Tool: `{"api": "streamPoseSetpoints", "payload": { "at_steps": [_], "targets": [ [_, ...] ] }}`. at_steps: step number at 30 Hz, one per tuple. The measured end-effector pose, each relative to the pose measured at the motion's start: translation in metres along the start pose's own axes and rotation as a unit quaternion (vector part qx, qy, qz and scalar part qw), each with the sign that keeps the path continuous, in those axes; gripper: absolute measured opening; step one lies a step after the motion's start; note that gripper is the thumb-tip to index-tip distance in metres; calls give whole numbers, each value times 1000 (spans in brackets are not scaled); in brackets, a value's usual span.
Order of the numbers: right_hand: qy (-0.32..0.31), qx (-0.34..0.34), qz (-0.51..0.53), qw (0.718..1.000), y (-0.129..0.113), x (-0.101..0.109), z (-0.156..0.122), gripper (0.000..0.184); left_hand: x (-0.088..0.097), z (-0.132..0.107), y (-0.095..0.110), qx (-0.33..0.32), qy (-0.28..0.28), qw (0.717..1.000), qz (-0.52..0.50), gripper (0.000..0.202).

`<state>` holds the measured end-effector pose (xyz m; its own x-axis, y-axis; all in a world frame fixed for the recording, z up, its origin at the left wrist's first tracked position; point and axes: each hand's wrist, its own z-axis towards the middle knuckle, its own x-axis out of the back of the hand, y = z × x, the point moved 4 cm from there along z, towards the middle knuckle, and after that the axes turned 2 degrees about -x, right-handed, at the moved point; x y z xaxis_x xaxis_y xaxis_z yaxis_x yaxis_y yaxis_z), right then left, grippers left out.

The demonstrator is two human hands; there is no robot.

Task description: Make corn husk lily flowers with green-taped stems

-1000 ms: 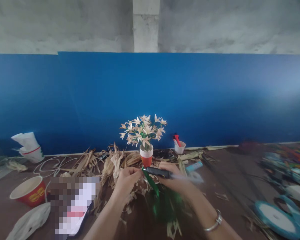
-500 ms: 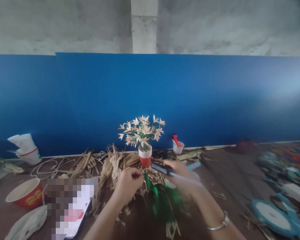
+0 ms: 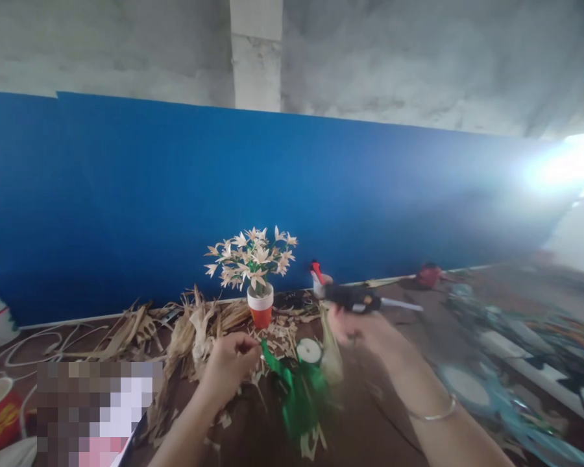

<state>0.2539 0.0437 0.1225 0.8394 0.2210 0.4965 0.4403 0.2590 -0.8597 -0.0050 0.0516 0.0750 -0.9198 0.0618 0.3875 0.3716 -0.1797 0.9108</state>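
Observation:
My left hand [image 3: 231, 360] is closed in a pinch, with the tip of a shiny green ribbon strip [image 3: 278, 370] at its fingertips. More of the green material fans out below, blurred. In my right hand [image 3: 363, 331] is a black hot glue gun [image 3: 353, 298]; a pale glue stick [image 3: 401, 305] juts from its rear to the right, and its nozzle end is blurred. Just beyond my left hand stands an orange and white pot [image 3: 261, 310] of cream star-shaped flowers [image 3: 253, 256] with green stems. A white roll [image 3: 309, 351] lies between my hands.
Dry corn husks [image 3: 194, 331] and scraps litter the table left of the pot. Behind my right hand is a small white cup [image 3: 320, 283] with a red-handled item. A pixelated phone [image 3: 136, 402] and a red paper bowl [image 3: 0, 415] lie left. Blue ribbon [image 3: 511, 405] lies right.
My right hand has swung the glue gun up, right and away from the green strip. My left hand keeps its pinch near the pot. The view has turned right.

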Motion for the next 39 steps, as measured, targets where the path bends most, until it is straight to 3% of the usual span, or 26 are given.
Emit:
{"api": "streamPoseSetpoints", "payload": {
  "at_steps": [2,4,6,9,12,15,17,19,20,21,23,25,28,31,35,37,39],
  "targets": [
    [100,-18,-56,993,21,21,-4,24,2,0,1,6,2,1000,-22,17],
    [228,-56,-261,936,46,37,-12,29,3,-2,3,13,11,999,-37,18],
    [194,-102,-392,894,77,35,-20,34,4,-3,6,16,30,998,-50,18],
    [133,-168,-439,873,115,21,-34,34,3,-6,8,15,53,996,-69,17],
    [126,-214,-452,857,126,10,-40,37,0,-6,7,37,40,993,-109,16],
    [149,-233,-476,835,104,3,-35,40,-2,-6,5,61,10,986,-154,17],
    [190,-196,-460,845,76,-8,-25,38,-3,-7,6,67,-9,983,-172,18],
    [169,-93,-300,934,45,-32,-10,35,-3,-8,7,74,-26,980,-181,18],
    [126,-44,-173,976,31,-49,-3,35,-4,-8,8,76,-34,979,-185,18],
    [71,-22,-41,996,20,-67,3,37,-3,-9,9,75,-39,979,-187,18],
    [-3,-19,143,990,4,-100,10,44,-3,-10,10,70,-40,979,-188,18],
    [-5,-26,203,979,-3,-120,12,51,-2,-9,9,65,-38,979,-188,19],
    [77,-3,122,990,-6,-126,5,56,0,-6,5,69,-20,983,-170,19],
    [140,66,-74,985,-8,-118,-7,54,3,-2,0,79,11,987,-139,17],
    [90,141,-267,949,-15,-113,-12,55,3,0,-2,101,21,988,-111,13],
    [81,131,-281,947,-19,-110,-11,44,3,0,-2,99,25,989,-108,13],
    [89,94,-248,960,-20,-106,-9,21,2,0,-4,88,20,989,-118,15]
  ]
}}
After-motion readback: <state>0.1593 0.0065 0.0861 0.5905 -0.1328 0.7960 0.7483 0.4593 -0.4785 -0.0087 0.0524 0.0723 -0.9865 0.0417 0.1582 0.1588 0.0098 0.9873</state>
